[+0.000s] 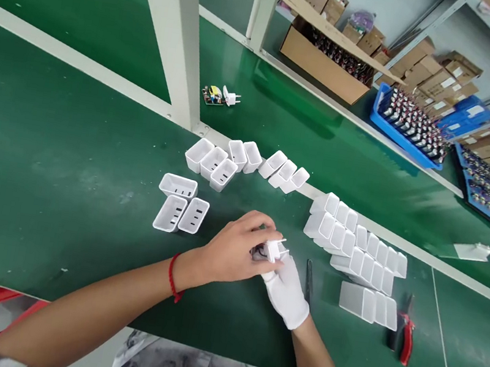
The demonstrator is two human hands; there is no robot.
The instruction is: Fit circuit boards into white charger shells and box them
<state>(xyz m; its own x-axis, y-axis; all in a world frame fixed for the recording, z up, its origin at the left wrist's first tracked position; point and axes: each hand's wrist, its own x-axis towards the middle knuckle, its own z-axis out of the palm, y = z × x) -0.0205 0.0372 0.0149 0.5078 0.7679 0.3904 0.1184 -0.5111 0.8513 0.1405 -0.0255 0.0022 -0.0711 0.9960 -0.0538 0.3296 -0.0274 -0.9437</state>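
Observation:
Above the green bench, my bare left hand [235, 247] grips a white two-pin plug piece [273, 250] between thumb and fingers, its metal pins pointing right. Close beneath it is my right hand [287, 292] in a white glove, its fingers mostly hidden behind the plug and my left hand. Something dark shows under my left fingers, too covered to name. Just right of the glove lies a thin black tool [309, 280]. Rows of white plastic housings [343, 239] stand farther right. More open white housings with slots [194, 216] are left of my hands.
Red-and-black pliers [406, 342] lie at the right. A circuit board [213, 96] rests beside another plug piece [230, 97] behind a white post [171, 29]. At the back are an open carton [324, 66] and a blue tray [387, 122] full of parts. White rails cross the bench.

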